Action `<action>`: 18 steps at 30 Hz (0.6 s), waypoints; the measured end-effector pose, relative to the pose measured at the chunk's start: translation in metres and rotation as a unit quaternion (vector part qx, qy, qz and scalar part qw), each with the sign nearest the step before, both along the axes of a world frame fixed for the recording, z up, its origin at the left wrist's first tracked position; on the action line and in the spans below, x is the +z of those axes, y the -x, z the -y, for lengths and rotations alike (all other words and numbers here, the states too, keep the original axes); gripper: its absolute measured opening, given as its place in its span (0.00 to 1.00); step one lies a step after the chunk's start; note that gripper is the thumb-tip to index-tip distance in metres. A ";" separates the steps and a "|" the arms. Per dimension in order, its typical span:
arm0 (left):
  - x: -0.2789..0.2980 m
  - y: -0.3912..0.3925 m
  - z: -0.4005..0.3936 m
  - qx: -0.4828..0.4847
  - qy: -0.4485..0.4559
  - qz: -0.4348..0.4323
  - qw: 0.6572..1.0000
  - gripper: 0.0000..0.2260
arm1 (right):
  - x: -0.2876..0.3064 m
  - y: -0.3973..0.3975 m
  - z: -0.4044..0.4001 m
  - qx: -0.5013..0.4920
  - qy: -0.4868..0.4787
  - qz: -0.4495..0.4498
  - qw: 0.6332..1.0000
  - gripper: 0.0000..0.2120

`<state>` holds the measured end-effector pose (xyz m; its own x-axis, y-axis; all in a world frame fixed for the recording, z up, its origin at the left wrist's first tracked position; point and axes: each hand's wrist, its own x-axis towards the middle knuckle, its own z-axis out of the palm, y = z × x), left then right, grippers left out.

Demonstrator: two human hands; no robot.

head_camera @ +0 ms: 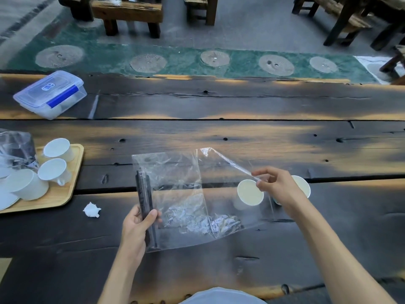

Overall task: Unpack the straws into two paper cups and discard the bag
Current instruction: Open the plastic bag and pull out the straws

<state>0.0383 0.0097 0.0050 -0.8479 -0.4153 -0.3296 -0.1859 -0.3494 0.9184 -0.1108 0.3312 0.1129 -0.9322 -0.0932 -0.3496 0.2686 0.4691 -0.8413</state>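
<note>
- The left hand (140, 222) grips the dark straws (144, 202) through the clear bag (175, 194), low over the bench (219, 132).
- The right hand (276, 185) pinches the bag's flap; I'd peel it steadily.
- Two paper cups (249, 194) wait just beyond.

Looked like a rustic teahouse or café. Charred plank table (241, 106), wooden benches (127, 12), tray (65, 194) of white cups (58, 149).

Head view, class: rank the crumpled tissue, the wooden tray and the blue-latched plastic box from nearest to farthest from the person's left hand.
From the left hand:
1. Crumpled tissue, just to its left.
2. Wooden tray, farther left, holding white cups.
3. Plastic box, far left at the table's back.
</note>
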 end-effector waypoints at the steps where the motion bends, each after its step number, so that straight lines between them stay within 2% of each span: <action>1: 0.002 -0.001 0.001 0.001 -0.003 -0.001 1.000 0.08 | -0.002 0.000 0.000 -0.011 0.009 -0.005 1.000 0.10; 4: 0.007 -0.002 0.004 0.013 -0.006 -0.003 1.000 0.10 | -0.008 0.002 -0.002 -0.058 0.044 -0.025 0.997 0.10; 11: 0.012 -0.001 0.008 0.016 0.009 -0.017 1.000 0.09 | -0.009 0.000 -0.001 -0.052 -0.029 -0.082 0.995 0.13; 14: 0.013 0.000 0.007 0.012 0.013 -0.023 1.000 0.10 | -0.006 0.000 0.001 -0.041 -0.037 -0.054 0.997 0.14; 16: 0.013 0.000 0.007 0.006 0.019 -0.024 1.000 0.10 | -0.005 0.000 0.001 -0.052 0.007 -0.003 0.999 0.17; 18: 0.013 -0.001 0.007 0.000 0.022 -0.024 0.999 0.10 | -0.005 0.001 0.001 -0.078 0.071 0.058 0.993 0.13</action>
<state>0.0389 0.0029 0.0183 -0.8617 -0.4293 -0.2706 -0.1416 -0.3088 0.9405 -0.1120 0.3305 0.1077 -0.8939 -0.0072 -0.4482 0.4267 0.2924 -0.8558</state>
